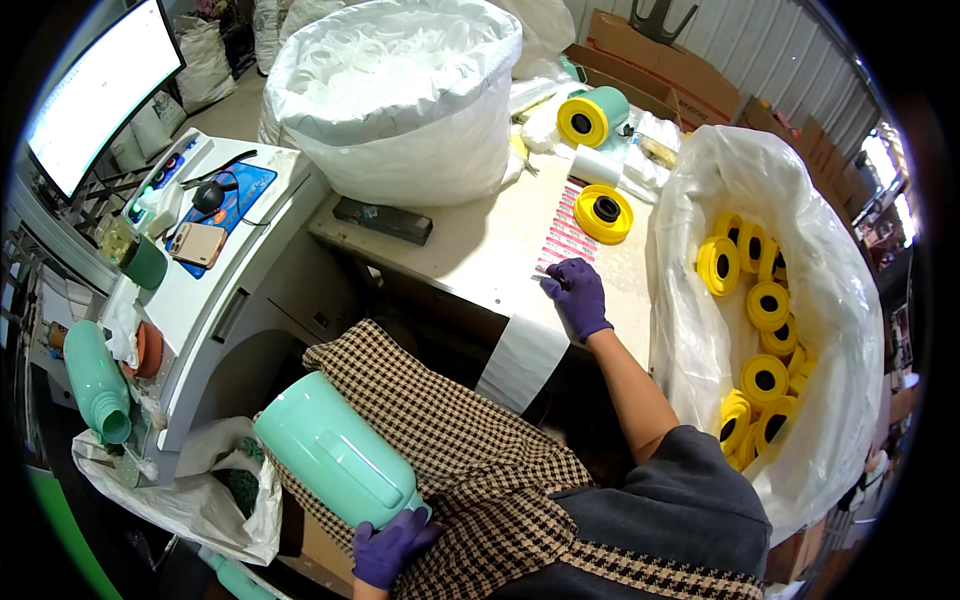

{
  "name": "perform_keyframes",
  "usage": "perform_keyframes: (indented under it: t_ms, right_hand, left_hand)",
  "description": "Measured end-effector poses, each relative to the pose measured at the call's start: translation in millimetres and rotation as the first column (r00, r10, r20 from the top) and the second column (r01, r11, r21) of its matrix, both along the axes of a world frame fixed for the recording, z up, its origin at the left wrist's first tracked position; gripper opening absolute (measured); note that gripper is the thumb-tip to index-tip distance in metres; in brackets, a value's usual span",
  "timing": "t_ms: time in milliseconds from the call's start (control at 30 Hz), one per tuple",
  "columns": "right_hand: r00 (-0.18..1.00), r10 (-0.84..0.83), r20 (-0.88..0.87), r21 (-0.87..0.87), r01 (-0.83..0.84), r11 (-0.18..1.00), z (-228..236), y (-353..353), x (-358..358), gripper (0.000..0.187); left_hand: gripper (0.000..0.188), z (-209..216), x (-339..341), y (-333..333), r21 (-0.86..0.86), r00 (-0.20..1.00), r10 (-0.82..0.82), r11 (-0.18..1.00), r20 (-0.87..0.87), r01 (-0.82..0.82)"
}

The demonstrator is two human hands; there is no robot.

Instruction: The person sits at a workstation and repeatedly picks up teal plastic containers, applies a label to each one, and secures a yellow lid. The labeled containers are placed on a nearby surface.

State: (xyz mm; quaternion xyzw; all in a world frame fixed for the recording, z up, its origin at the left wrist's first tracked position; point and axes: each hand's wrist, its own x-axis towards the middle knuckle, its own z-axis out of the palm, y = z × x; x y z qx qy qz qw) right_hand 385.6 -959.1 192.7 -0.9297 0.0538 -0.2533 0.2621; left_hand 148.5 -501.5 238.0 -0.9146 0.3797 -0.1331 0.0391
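My left hand, in a purple glove, is closed round the neck end of a mint-green plastic jug. The jug lies tilted across my lap on a checked apron, its moulded handle facing up. My right hand, also purple-gloved, rests near the table's front edge. Its fingers are pinched at the lower end of a sheet of red-and-white labels; a small thin thing at the fingertips is too small to name. Just beyond lies a yellow round lid with a black centre.
A clear plastic bag of several yellow lids stands right of the table. At the back is a large white sack of white rings. A dark bar lies before it. Left are a desk with a phone and another green jug.
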Motion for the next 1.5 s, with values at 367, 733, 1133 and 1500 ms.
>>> perform_keyframes:
  t_ms: [367,733,1133,1500]
  right_hand:
    - [0.999,-0.016,-0.052,-0.084,0.012,0.996,-9,-14,12,0.038]
    - [0.956,0.123,0.267,-0.276,-0.047,0.960,7,10,-4,0.014]
    - [0.345,0.938,-0.031,0.709,-0.654,0.264,105,285,-16,0.026]
    - [0.349,0.923,-0.159,0.618,-0.695,0.369,103,308,-3,0.037]
  left_hand:
    - [0.039,-7,-6,3,0.006,0.993,0.026,1.000,0.112,-0.027]
    - [0.038,-6,-8,8,-0.004,0.999,-0.044,0.999,-0.027,0.044]
    - [0.067,-36,-17,11,0.112,0.966,0.017,0.993,0.256,-0.047]
    - [0.049,-34,-14,12,0.125,0.966,-0.004,0.992,0.257,-0.029]
